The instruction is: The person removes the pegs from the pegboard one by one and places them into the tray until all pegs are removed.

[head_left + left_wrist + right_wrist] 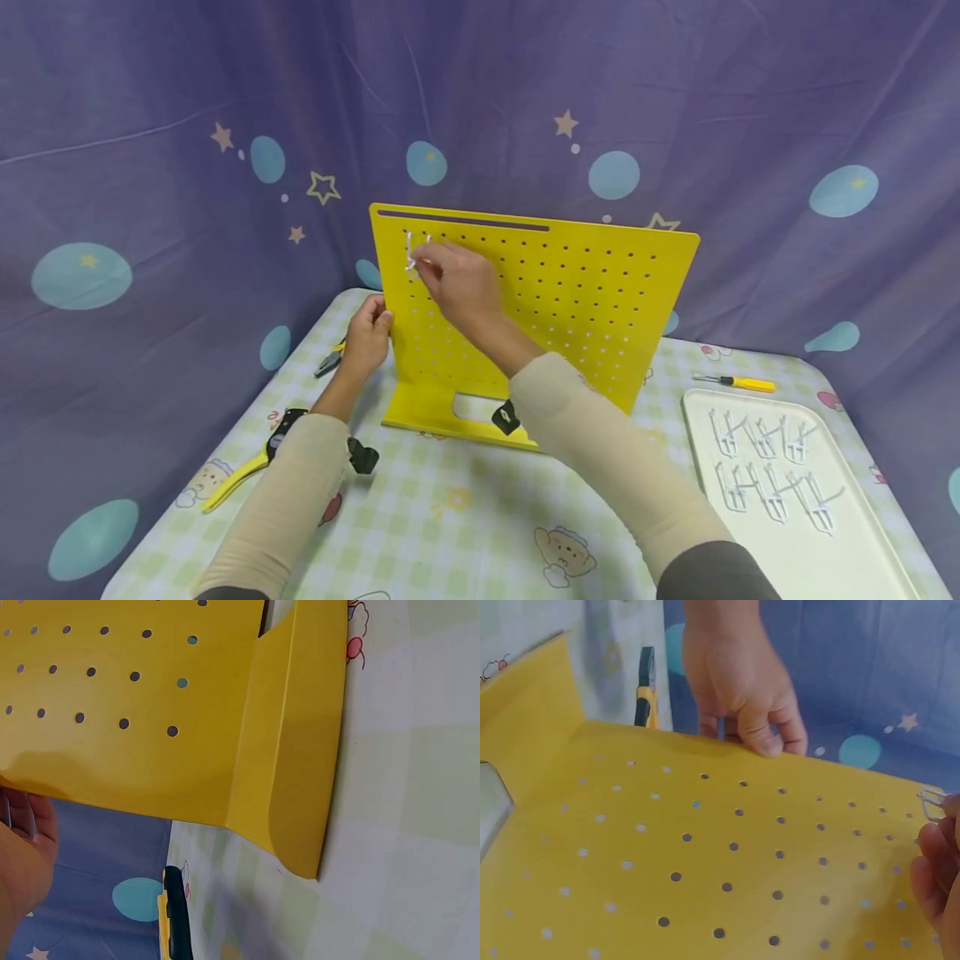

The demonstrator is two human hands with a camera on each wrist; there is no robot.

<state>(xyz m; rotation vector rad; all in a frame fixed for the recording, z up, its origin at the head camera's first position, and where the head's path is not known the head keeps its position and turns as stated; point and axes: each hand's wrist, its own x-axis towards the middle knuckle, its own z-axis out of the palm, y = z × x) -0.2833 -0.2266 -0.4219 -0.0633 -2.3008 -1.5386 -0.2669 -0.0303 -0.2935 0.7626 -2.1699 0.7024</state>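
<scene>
A yellow pegboard (525, 333) stands upright on the table, with a bent foot along its bottom. My left hand (366, 337) grips its left edge about halfway up, the thumb on the front face, as the right wrist view also shows of that left hand (739, 682). Near the top left corner, my right hand (468, 287) pinches a white wire hook (409, 252) against the rows of holes. Part of the hook (928, 806) sticks out past the fingertips in the right wrist view; the rest is hidden by the fingers.
On the right lies a white tray (795, 571) bearing several white wire hooks (776, 504), with a yellow-handled screwdriver (750, 384) behind it. Pliers (330, 361) and a yellow-handled tool (240, 482) lie left of the board. A purple curtain (495, 83) hangs behind the table.
</scene>
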